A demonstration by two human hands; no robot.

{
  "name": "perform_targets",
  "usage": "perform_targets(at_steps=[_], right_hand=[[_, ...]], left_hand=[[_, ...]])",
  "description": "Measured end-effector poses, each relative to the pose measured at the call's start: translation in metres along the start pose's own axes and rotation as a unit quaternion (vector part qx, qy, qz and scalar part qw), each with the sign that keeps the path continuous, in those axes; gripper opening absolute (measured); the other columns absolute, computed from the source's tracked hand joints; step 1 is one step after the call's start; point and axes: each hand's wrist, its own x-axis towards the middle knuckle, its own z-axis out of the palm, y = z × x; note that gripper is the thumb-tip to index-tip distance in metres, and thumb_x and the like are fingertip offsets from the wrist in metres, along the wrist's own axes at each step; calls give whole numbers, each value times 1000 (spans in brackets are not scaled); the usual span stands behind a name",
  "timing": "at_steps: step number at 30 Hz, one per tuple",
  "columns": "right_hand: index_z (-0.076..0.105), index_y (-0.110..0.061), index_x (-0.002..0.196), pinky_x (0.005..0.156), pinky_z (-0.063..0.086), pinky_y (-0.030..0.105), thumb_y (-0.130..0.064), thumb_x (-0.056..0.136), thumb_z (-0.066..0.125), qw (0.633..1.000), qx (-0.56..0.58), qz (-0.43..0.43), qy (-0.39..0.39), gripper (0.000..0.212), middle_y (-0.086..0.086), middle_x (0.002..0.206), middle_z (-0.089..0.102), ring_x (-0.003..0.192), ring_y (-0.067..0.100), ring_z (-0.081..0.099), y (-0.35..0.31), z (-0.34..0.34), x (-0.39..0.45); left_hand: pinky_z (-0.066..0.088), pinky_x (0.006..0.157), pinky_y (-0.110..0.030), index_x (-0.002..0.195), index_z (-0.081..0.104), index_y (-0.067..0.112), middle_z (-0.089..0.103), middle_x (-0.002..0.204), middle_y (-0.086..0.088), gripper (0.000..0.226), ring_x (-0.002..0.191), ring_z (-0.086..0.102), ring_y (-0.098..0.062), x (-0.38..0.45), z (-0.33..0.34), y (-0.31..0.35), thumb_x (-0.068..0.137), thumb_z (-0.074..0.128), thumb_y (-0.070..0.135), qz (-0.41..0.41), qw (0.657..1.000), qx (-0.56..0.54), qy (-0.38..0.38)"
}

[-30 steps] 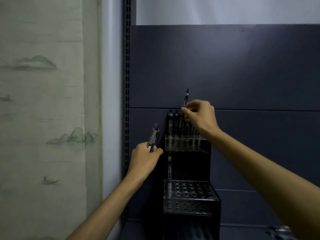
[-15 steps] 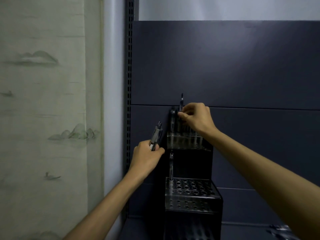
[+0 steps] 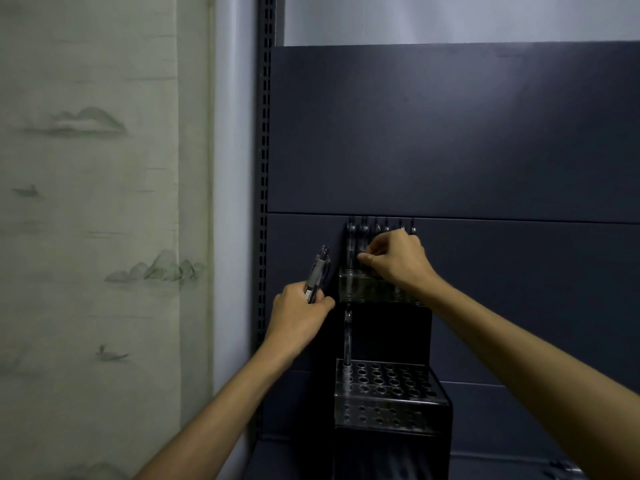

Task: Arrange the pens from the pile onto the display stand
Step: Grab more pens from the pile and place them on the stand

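Two hands: left grip (image 3: 300,308) clutches spare pens (image 3: 317,276); right grip (image 3: 394,259) curled, contents hidden by dimness.

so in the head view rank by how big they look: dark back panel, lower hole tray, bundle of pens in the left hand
1. dark back panel
2. lower hole tray
3. bundle of pens in the left hand

Dark navy back panel (image 3: 450,133); black stand (image 3: 391,341) with clear, hole-dotted tiers; pale green wall hanging (image 3: 86,202) with faint painted mountains.
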Motion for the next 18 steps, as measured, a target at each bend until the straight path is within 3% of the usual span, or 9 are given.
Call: perform_targets(at_steps=[8, 14, 17, 18], right_hand=[[77, -10, 87, 74, 54, 27, -30, 93, 71, 1000, -7, -6, -5, 22, -3, 71, 67, 70, 5, 62, 0, 1, -4], [78, -11, 79, 62, 47, 23, -31, 89, 75, 999, -32, -14, -14, 22, -7, 59, 63, 60, 2, 59, -3, -8, -5], [77, -13, 72, 59, 53, 20, -24, 89, 72, 998, 43, -17, 43, 21, 0, 65, 71, 61, 8, 66, -11, -20, -10], [77, -14, 72, 57, 52, 19, -23, 89, 71, 995, 94, -11, 29, 20, 0, 67, 73, 62, 8, 67, -16, -25, -14]], left_hand=[[42, 54, -31, 58, 48, 20, 46, 50, 6, 32, 48, 45, -13, -1, 5, 4, 82, 68, 15, -10, 1000, -18, -11], [39, 44, -25, 64, 52, 19, 47, 50, 4, 24, 42, 42, -14, -2, 1, 9, 82, 67, 15, -25, 999, -36, -22], [41, 44, -24, 64, 56, 16, 54, 50, 1, 21, 40, 46, -13, -3, -3, 13, 82, 67, 18, -20, 1000, -23, -10], [40, 42, -22, 64, 57, 15, 55, 49, 1, 22, 39, 48, -13, -3, -4, 15, 83, 67, 20, -14, 1000, -16, -2]])
